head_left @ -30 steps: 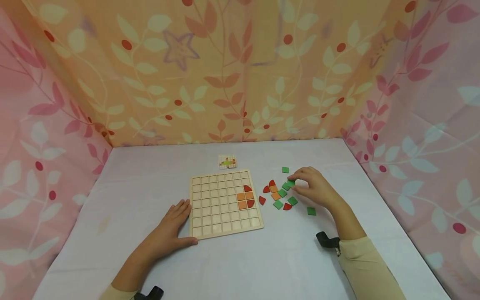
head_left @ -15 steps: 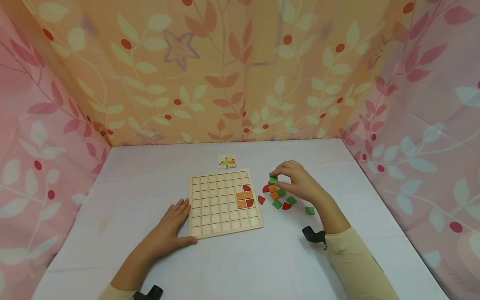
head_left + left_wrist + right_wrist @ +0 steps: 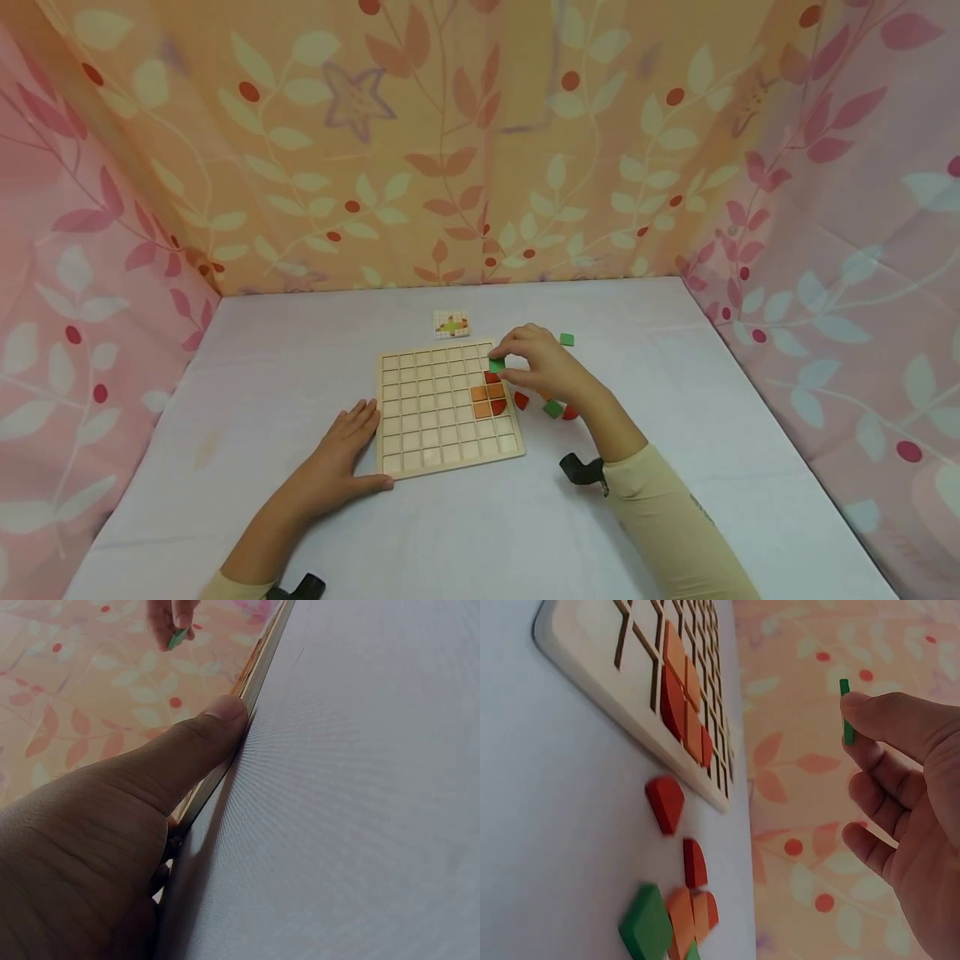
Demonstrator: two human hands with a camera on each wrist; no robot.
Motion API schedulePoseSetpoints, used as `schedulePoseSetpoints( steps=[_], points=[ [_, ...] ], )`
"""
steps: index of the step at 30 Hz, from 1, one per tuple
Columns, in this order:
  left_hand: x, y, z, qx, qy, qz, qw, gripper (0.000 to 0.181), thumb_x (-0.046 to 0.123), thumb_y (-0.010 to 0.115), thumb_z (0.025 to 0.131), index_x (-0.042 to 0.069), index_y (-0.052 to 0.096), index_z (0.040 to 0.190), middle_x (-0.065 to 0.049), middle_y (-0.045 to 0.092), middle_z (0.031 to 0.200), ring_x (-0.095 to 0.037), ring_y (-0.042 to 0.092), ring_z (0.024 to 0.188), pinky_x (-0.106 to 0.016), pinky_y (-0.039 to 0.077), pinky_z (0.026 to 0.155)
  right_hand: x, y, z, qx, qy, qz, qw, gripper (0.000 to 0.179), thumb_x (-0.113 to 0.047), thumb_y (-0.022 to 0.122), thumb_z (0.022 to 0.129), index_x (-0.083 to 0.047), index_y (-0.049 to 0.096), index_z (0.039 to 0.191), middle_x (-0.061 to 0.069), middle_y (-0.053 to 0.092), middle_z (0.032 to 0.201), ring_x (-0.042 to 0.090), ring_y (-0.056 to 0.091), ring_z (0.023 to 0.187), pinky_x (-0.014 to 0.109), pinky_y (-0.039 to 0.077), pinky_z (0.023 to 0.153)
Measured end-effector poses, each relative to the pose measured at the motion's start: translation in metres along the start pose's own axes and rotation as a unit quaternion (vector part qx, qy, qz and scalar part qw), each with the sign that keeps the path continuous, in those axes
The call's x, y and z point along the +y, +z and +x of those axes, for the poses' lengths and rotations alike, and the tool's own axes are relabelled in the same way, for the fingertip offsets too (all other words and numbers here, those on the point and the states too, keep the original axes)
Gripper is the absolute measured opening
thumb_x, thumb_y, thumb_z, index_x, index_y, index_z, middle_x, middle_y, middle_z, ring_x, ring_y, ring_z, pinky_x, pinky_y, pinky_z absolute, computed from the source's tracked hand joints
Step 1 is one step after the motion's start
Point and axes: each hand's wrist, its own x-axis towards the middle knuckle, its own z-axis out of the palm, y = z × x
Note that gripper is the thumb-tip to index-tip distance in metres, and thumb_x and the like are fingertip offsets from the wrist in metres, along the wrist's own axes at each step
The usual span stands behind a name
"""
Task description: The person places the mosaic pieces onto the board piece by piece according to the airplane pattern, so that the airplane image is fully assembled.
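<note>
My right hand (image 3: 546, 362) pinches a green square tile (image 3: 496, 365) between thumb and fingertips, over the right part of the wooden grid board (image 3: 420, 417). In the right wrist view the tile (image 3: 845, 687) is held edge-on, above the level of the board. Orange square tiles (image 3: 480, 410) and red quarter-round tiles (image 3: 498, 407) lie in the board's cells near its right side. My left hand (image 3: 330, 458) rests at the board's near left corner, fingers stretched along the left edge. Its thumb (image 3: 217, 712) lies against the near edge in the left wrist view.
Right of the board lie loose tiles, among them a red quarter-round (image 3: 521, 401) and a green square (image 3: 553, 409), some hidden by the right hand. Farther back is another green square (image 3: 567, 340). A small pattern card (image 3: 451, 324) lies behind the board. Patterned cloth (image 3: 480, 167) surrounds the white table.
My right hand has picked up the green tile from the loose tiles and carried it left over the board. The left hand has stayed at the board's corner.
</note>
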Motion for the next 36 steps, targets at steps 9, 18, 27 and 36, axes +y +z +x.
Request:
schedulePoseSetpoints(
  steps=[9, 18, 27, 36],
  points=[
    [0.001, -0.001, 0.000, 0.000, -0.005, -0.009, 0.9999, 0.120, 0.068, 0.079, 0.075, 0.000, 0.028, 0.160, -0.013, 0.020, 0.170, -0.034, 0.012, 0.159, -0.050, 0.007, 0.130, -0.008, 0.027, 0.018, -0.029, -0.018, -0.001, 0.9994, 0.027, -0.020, 0.076, 0.094, -0.015, 0.076, 0.120, -0.005, 0.069, 0.115, 0.020, 0.055, 0.117, 0.050, 0.042, 0.108],
    [0.001, 0.001, -0.001, 0.013, 0.002, -0.004, 0.9999, 0.119, 0.069, 0.078, 0.076, 0.000, 0.030, 0.160, -0.013, 0.022, 0.170, -0.035, 0.014, 0.158, -0.030, -0.003, 0.130, -0.006, 0.056, 0.031, -0.061, -0.004, 0.003, 0.9981, 0.027, -0.023, 0.077, 0.091, -0.019, 0.078, 0.118, -0.005, 0.069, 0.119, 0.018, 0.055, 0.117, 0.046, 0.040, 0.111],
    [0.000, 0.003, -0.001, 0.020, 0.007, -0.007, 0.9997, 0.119, 0.068, 0.079, 0.075, 0.000, 0.030, 0.159, -0.013, 0.023, 0.170, -0.035, 0.015, 0.158, -0.028, -0.004, 0.129, -0.004, 0.070, 0.035, -0.087, -0.011, -0.027, 0.9958, 0.025, -0.025, 0.076, 0.093, -0.021, 0.079, 0.117, -0.007, 0.071, 0.116, 0.014, 0.056, 0.107, 0.037, 0.045, 0.099],
    [0.001, 0.003, -0.001, 0.024, 0.009, -0.003, 0.9997, 0.117, 0.067, 0.079, 0.076, -0.001, 0.031, 0.159, -0.015, 0.025, 0.169, -0.037, 0.017, 0.157, -0.028, -0.003, 0.129, -0.006, 0.072, 0.033, -0.098, -0.001, -0.045, 0.9942, 0.026, -0.026, 0.078, 0.091, -0.024, 0.079, 0.117, -0.008, 0.071, 0.112, 0.013, 0.054, 0.101, 0.038, 0.044, 0.096]
  ],
)
